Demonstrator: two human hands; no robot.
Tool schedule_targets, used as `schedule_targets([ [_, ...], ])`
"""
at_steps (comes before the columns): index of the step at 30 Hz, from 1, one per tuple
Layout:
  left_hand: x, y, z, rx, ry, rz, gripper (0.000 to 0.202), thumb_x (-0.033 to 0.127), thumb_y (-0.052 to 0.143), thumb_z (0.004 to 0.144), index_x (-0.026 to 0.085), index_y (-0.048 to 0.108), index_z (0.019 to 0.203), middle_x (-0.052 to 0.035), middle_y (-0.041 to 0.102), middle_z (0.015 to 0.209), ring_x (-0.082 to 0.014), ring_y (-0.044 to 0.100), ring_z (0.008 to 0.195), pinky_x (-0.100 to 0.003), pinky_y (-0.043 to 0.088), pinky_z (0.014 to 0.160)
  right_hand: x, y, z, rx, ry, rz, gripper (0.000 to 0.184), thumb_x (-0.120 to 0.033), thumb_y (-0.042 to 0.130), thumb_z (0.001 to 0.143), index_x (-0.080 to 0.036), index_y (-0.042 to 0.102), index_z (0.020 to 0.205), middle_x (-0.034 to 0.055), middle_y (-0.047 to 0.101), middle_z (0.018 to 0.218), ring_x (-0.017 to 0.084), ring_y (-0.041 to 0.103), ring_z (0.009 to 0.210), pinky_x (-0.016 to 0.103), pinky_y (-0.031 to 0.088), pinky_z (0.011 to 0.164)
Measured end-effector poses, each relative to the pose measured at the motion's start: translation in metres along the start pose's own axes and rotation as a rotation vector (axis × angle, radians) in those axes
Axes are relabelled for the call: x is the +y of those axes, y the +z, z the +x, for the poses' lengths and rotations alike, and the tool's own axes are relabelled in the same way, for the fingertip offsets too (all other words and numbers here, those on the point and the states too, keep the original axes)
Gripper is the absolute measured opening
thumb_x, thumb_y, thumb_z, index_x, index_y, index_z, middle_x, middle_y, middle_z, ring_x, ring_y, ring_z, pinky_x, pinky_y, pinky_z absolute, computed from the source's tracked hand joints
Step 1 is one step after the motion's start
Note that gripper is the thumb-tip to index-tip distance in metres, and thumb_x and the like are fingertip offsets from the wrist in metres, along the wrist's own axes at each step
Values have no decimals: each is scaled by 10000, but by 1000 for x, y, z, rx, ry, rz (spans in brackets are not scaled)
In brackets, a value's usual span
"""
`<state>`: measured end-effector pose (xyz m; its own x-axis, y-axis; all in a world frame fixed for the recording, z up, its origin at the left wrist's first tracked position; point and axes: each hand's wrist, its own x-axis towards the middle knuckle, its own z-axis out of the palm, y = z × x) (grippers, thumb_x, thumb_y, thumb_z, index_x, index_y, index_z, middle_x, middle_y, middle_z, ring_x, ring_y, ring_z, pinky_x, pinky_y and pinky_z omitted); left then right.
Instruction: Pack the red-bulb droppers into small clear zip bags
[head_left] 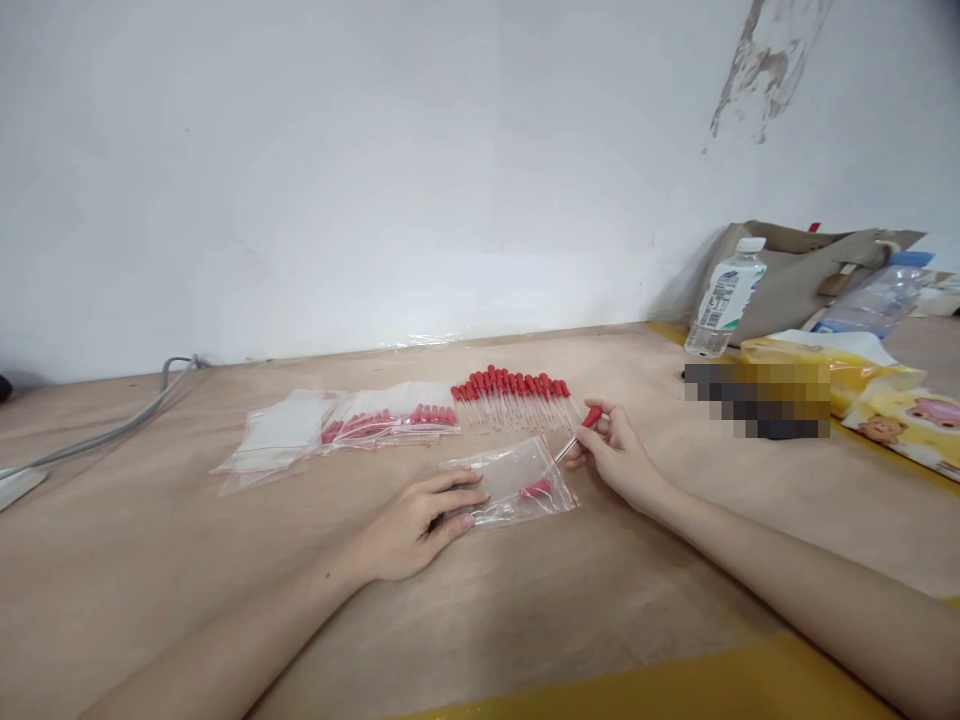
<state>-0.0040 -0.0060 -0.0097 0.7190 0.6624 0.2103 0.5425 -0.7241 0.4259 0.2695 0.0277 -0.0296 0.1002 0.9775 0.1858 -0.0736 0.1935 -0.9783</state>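
Note:
A clear zip bag point(502, 465) lies flat on the brown-covered table, its red-lined end to the right. Inside it shows the red rubber bulb of a dropper point(535, 489). My left hand point(424, 515) rests on the bag's left end, fingers stretched out and thumb apart. Between its fingertips my right hand point(619, 450) pinches another dropper point(592, 416) by the red bulb. That dropper's clear tube slants down to the bag's right end; I cannot tell whether its tip is inside. Behind the bag, several red-bulbed droppers point(514, 385) lie fanned side by side.
Left of the loose droppers are bags with red-bulbed droppers point(390, 425) and flat clear bags point(277, 435). A grey cable point(142, 415) runs along the left. On the right stand a water bottle point(726, 300), a grey bag point(795, 265) and a yellow packet point(907, 420). A wall rises behind.

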Motion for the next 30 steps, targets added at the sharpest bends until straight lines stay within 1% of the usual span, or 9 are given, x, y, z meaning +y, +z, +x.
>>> schedule_targets([
  [3,1,1,0,10,-3,10,353,295,447,900,272,495,1249,-38,468,1315,-215,431,1206,-395,373,1004,-5,-2,-6,17,40,22,419,-285,580,704,-237,329,1036,-59,469,701,103,554,531,274,538,517],
  [7,2,0,0,10,-15,35,383,316,458,895,251,463,1273,-45,469,1317,-212,416,1219,-398,357,1018,-7,-7,-6,63,145,92,361,-249,606,702,-242,371,976,-48,510,720,108,597,592,292,552,623],
  [9,2,0,0,13,-11,44,397,321,457,895,250,443,1286,-47,469,1316,-213,416,1219,-407,353,1021,-7,-11,-2,-7,216,95,284,-255,601,715,-225,423,933,-27,548,713,117,611,628,298,541,666],
  [11,3,0,0,14,-11,52,407,325,455,896,252,426,1296,-48,470,1314,-215,417,1218,-418,352,1019,-7,-17,1,-104,235,31,233,-285,598,721,-204,487,910,2,589,736,123,607,653,301,524,680],
  [14,3,0,0,11,-18,53,416,332,456,896,253,414,1302,-49,471,1313,-212,419,1216,-419,352,1018,-8,-28,4,-235,128,-254,258,-354,605,715,-183,590,908,30,634,801,137,585,677,312,491,679],
  [17,3,0,-1,13,-22,47,414,333,457,895,250,414,1299,-47,474,1310,-210,415,1219,-416,351,1018,-9,-37,7,-377,-80,-605,273,-390,597,722,-195,662,903,35,647,807,166,569,711,334,458,694],
  [21,5,-2,0,4,-26,44,406,319,453,897,250,421,1295,-46,477,1307,-214,416,1217,-416,353,1015,-10,-34,8,-445,-351,-764,235,-366,587,748,-240,686,921,40,649,878,195,564,857,358,420,799],
  [25,5,-2,1,-3,-19,50,401,313,444,901,254,420,1298,-43,475,1308,-209,415,1217,-407,349,1019,-11,-21,6,-490,-407,-822,216,-354,593,752,-258,692,918,44,647,890,210,558,905,380,397,838],
  [30,3,-1,3,5,-12,48,416,335,448,899,250,409,1305,-48,471,1312,-212,407,1224,-413,339,1026,-11,-14,5,-503,-414,-915,185,-283,588,743,-257,703,885,36,647,830,194,569,836,372,398,814],
])
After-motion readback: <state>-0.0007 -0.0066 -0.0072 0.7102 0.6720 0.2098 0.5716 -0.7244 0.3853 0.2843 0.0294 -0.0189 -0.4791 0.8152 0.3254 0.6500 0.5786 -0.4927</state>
